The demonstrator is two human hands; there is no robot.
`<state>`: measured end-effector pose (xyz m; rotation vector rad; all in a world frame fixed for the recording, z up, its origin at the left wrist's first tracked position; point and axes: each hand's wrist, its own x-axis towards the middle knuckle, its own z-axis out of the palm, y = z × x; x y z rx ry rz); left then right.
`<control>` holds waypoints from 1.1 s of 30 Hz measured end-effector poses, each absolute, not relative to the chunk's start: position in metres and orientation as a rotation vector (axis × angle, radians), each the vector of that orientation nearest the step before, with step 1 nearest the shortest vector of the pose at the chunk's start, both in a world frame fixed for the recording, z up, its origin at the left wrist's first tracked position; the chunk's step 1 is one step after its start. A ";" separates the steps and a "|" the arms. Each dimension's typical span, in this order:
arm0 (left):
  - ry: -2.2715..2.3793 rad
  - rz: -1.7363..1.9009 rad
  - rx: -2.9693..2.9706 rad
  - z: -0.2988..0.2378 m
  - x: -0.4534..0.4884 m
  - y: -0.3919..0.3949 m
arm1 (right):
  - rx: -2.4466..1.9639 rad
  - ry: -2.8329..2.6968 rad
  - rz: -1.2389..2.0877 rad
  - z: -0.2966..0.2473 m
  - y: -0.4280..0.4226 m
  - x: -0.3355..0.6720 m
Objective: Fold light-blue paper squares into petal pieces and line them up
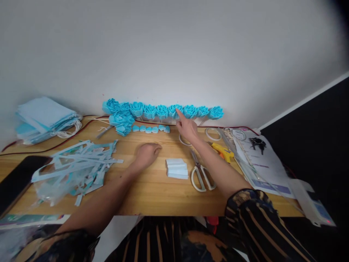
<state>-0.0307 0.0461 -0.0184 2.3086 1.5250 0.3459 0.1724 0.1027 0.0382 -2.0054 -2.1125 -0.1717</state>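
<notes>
My right hand (187, 128) reaches to the back of the table with its index finger stretched out and the other fingers curled, holding nothing. Its fingertip is at a blue artificial flower (173, 110) in a row of similar ones along the wall. Resting on the wood, my left hand (147, 154) is loosely closed, with no object showing in it. Between my forearms lie a small stack of pale blue pleated pieces (177, 169) and white-handled scissors (200, 174). Small blue petal-like pieces (148, 129) form a line in front of the flowers.
Blue face masks (47, 116) are stacked at the left. Cut strips and scraps (79, 167) lie beside a dark phone (23, 178). Rightward are a yellow glue gun (223, 151), keys (257, 143) on papers (263, 167), and a white power strip (311, 202) at the table's edge.
</notes>
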 end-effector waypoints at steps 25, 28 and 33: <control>1.488 0.332 2.319 -0.022 -0.030 0.049 | -1.788 -2.430 0.063 0.046 0.137 0.057; 1.515 0.316 2.328 -0.021 -0.031 0.048 | -1.786 -2.464 0.056 0.050 0.145 0.042; 1.540 0.312 2.343 -0.022 -0.029 0.049 | -1.759 -2.445 0.193 0.065 0.133 0.031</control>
